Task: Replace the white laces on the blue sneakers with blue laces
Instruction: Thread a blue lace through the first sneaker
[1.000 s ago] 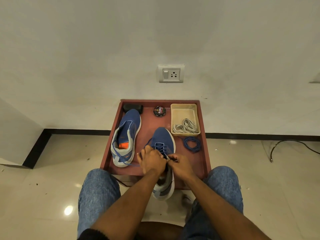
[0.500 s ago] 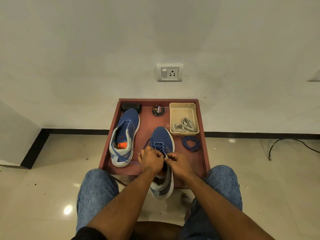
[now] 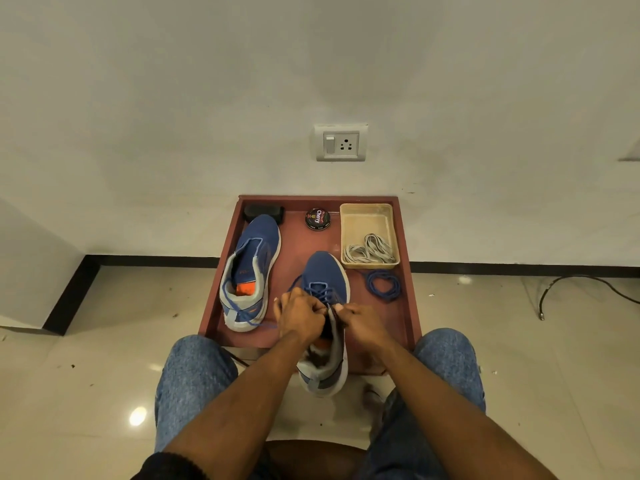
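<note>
White laces (image 3: pixel 370 251) are coiled in the beige plastic basket (image 3: pixel 367 216) at 1 o'clock on the red wooden tray (image 3: pixel 408 306). Blue lace on the near blue sneaker (image 3: pixel 323 271), tray centre, is pinched by left hand (image 3: pixel 301 315) and right hand (image 3: pixel 362 322), fingers curled.

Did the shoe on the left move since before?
No. The left sneaker lies in the same spot on the red tray, its toe by the black block.
</note>
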